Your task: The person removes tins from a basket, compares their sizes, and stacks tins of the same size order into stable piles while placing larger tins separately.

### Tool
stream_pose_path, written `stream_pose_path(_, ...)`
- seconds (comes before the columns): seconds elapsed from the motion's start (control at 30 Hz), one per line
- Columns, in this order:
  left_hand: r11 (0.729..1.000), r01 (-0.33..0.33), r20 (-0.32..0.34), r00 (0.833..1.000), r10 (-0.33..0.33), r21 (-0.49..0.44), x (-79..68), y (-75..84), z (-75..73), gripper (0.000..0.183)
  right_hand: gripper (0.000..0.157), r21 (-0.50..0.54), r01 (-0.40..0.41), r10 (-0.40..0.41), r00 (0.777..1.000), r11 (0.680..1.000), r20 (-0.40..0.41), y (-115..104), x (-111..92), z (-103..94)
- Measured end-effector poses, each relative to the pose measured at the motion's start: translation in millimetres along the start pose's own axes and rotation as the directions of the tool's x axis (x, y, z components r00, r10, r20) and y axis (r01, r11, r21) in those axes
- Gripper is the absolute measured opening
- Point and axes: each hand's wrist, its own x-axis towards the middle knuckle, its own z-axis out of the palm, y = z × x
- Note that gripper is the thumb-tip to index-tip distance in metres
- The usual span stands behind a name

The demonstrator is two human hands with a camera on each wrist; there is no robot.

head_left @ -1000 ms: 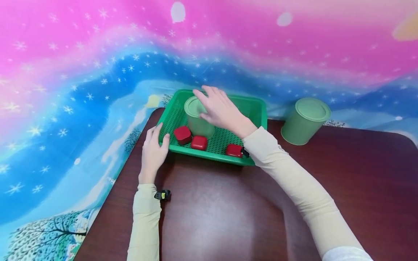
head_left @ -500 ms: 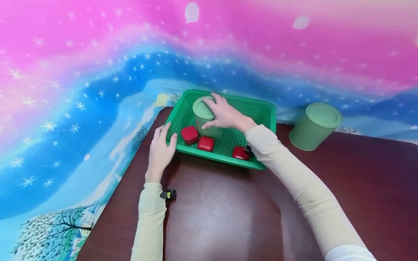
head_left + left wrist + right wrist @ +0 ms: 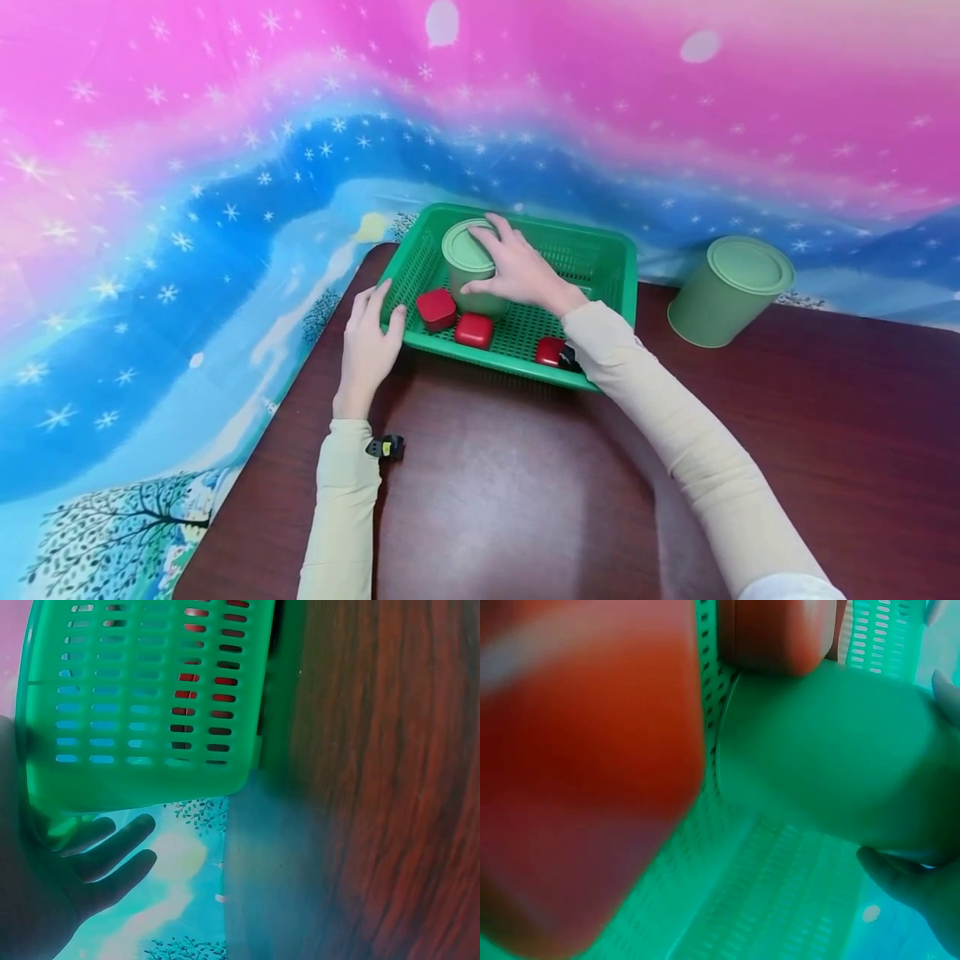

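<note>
In the head view a green plastic basket [image 3: 502, 365] holds a pale green canister [image 3: 467, 257] with a round lid, standing upright at its left. My right hand [image 3: 521, 271] reaches over the basket and grips the canister near its top, thumb on the near side and fingers over the lid edge. The right wrist view shows the canister [image 3: 832, 754] with fingertips on two opposite sides. My left hand [image 3: 369, 346] rests at the basket's left front corner; its fingers [image 3: 120, 877] lie fairly straight outside the wall in the left wrist view.
Three small red boxes lie in the basket: one red box [image 3: 437, 309] and another red box [image 3: 473, 332] by the canister, a third red box [image 3: 550, 351] near my right wrist. A second green canister [image 3: 727, 292] stands right of the basket on the brown table [image 3: 495, 475].
My right hand has come down from above the canister and closed around its upper part. The head view has shifted slightly. My left hand has stayed at the basket corner.
</note>
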Motion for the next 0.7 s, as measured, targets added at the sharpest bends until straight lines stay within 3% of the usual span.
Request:
stream_pose_path(0.17,1.0,-0.026,-0.07,0.997,0.024,-0.016,0.2,-1.1,6.7,0.047,0.096,0.014,0.005,-0.005,1.0,1.0,-0.023,3,-1,2.5)
stream_pose_path(0.37,0.997,-0.066,-0.183,0.981,0.056,-0.048,-1.5,-4.6,12.5,0.045,0.093,0.032,0.021,-0.02,0.999,0.999,-0.034,0,-1,4.1)
stream_pose_path(0.7,0.986,-0.016,-0.261,0.965,-0.029,-0.169,-0.6,-3.1,23.3,0.046,0.093,0.12,-0.039,0.042,0.999,0.992,-0.028,-8,-6,-5.4)
